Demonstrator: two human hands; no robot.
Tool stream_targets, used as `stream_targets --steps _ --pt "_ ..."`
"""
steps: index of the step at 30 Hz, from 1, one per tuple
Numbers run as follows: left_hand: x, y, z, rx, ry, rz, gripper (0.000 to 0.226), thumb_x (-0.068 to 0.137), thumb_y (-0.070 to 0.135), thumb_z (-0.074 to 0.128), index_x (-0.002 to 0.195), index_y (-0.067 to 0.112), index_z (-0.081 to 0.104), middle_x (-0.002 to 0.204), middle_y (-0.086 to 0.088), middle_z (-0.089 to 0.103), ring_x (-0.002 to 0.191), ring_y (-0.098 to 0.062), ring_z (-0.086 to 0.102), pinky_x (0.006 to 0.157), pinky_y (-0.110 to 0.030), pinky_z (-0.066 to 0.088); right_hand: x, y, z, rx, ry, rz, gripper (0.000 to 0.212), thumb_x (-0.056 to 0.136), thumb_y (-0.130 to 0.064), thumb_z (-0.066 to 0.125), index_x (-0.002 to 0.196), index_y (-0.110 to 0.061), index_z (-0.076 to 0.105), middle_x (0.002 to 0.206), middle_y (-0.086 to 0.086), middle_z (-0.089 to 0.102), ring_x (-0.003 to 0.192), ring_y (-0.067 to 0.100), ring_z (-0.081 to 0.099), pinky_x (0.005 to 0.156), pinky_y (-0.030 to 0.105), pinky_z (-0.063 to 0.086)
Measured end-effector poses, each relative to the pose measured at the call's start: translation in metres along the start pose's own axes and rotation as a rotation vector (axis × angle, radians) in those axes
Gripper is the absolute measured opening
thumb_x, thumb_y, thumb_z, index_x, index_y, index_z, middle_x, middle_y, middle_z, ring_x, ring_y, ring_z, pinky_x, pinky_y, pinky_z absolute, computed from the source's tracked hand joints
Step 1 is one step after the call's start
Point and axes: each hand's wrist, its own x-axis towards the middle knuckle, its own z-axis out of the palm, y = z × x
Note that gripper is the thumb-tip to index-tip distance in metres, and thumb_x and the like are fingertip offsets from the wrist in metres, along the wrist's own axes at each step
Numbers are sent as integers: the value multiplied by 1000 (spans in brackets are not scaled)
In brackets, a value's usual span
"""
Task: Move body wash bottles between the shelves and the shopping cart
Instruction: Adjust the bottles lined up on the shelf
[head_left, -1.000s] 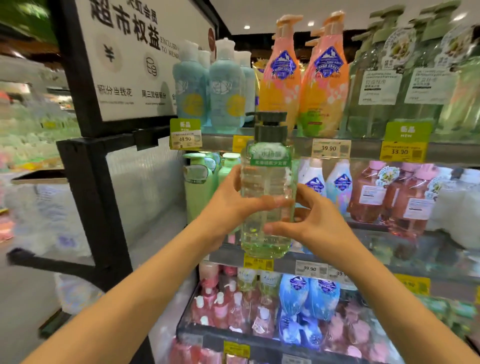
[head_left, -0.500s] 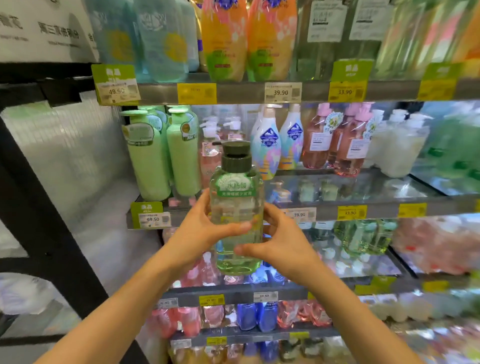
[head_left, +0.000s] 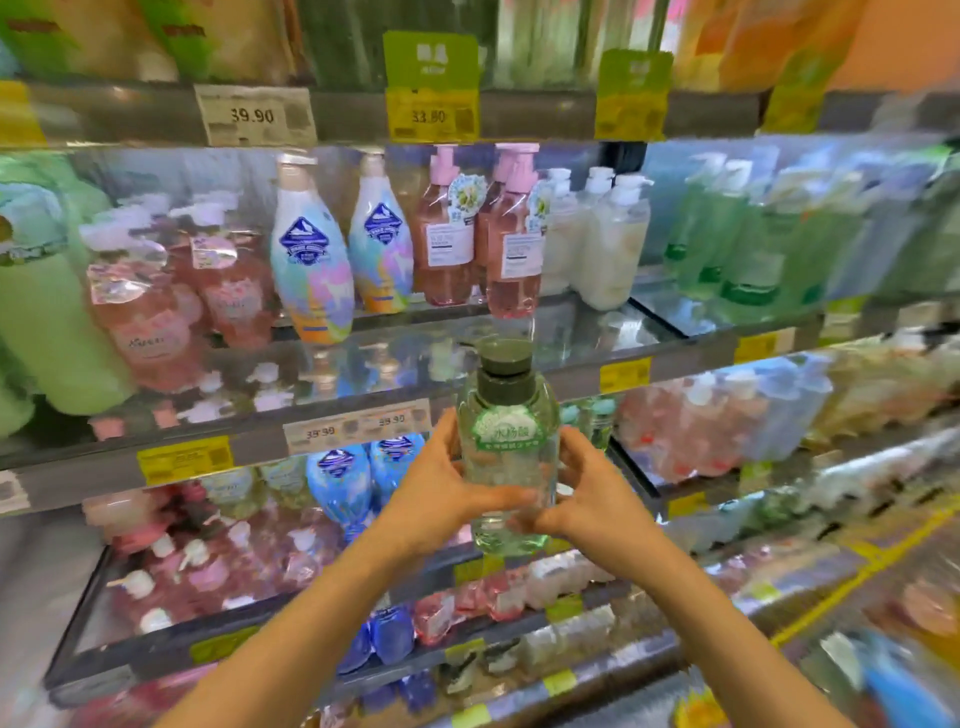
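change: view has swung right and down since half a second ago; bottle now sits right of centre in frame, in front of the lower shelf edge, not the middle shelf; grip same as before
green body wash bottle (head_left: 506, 467): clear, pale green liquid, dark grey pump cap, green label with white characters; upright, held in the air in front of the shelves, not resting on any shelf
left hand (head_left: 441, 491): curled round the bottle's left side, thumb across the front low down
right hand (head_left: 589, 493): curled round the bottle's right side, thumb on the lower front, fingers behind
both hands: hold the same bottle, thumbs nearly meeting
middle shelf (head_left: 550, 338): mirror-like surface; bare gap right above the bottle's cap
pink pump bottles (head_left: 511, 249): on the middle shelf, above and behind the held bottle
pastel bottles with blue diamond labels (head_left: 311, 260): left of the pink ones, same shelf
white pump bottles (head_left: 613, 239): just right of the pink ones
price tags (head_left: 358, 423): on the shelf edge left of the bottle, read 39.90
edges of frame: blurred
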Motion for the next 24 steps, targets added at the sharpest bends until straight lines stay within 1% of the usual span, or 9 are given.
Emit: stream_targets --steps 3,5,7,11,12,15,20,22,24 --pt "42 -15 46 -2 -4 4 83 45 14 92 115 25 50 109 1 68 98 -7 66 80 -24 53 21 26 -52 -21 9 6 77 64 -6 84 118 -40 41 116 -22 54 104 -7 52 82 21 52" --pt "65 -21 70 -6 0 15 91 38 30 90 119 29 49 113 4 67 104 -13 65 86 -31 54 34 45 -80 -33 23 22 77 60 -3 86 114 -39 44 116 -17 57 104 -1 55 84 27 53" --pt "83 -26 91 7 13 27 89 39 31 92 116 37 47 113 9 66 104 -11 64 85 -30 54 46 62 -103 -50 28 32 79 58 -4 86 118 -36 45 117 -11 59 104 6 59 85 31 54" --pt "113 -46 120 34 75 81 90 41 33 92 118 35 45 110 13 66 104 -7 63 86 -29 53 73 91 -128 -66 27 10 79 65 -3 83 127 -32 45 118 -7 60 98 9 63 75 20 54" --pt "121 -56 128 52 98 96 89 41 33 91 117 36 44 109 14 65 103 -5 63 86 -27 52 80 101 -131 -70 28 2 80 66 -5 83 131 -30 44 120 -8 61 102 8 63 78 19 53" --pt "146 -91 148 102 151 131 86 46 24 93 114 39 42 108 23 61 101 6 59 83 -18 49 104 137 -139 -109 33 -17 72 71 -6 79 129 -28 42 113 -16 60 98 -14 56 80 5 44" --pt "181 -154 168 171 188 144 89 48 49 85 123 30 42 116 15 58 106 3 56 86 -15 46 140 211 -141 -209 63 -15 67 75 -7 76 123 -32 37 107 -20 52 86 -18 49 72 -5 34" --pt "189 -176 171 176 158 133 91 50 40 91 126 26 41 118 16 55 109 3 54 89 -15 45 152 240 -137 -226 71 -9 66 76 -12 76 128 -29 40 110 -19 52 98 -11 47 75 -3 35" --pt "195 -195 173 182 132 105 89 53 30 92 125 29 40 119 16 56 111 1 55 92 -23 48 158 264 -133 -221 56 18 67 75 -19 74 133 -24 41 115 -12 55 106 4 53 88 12 44"
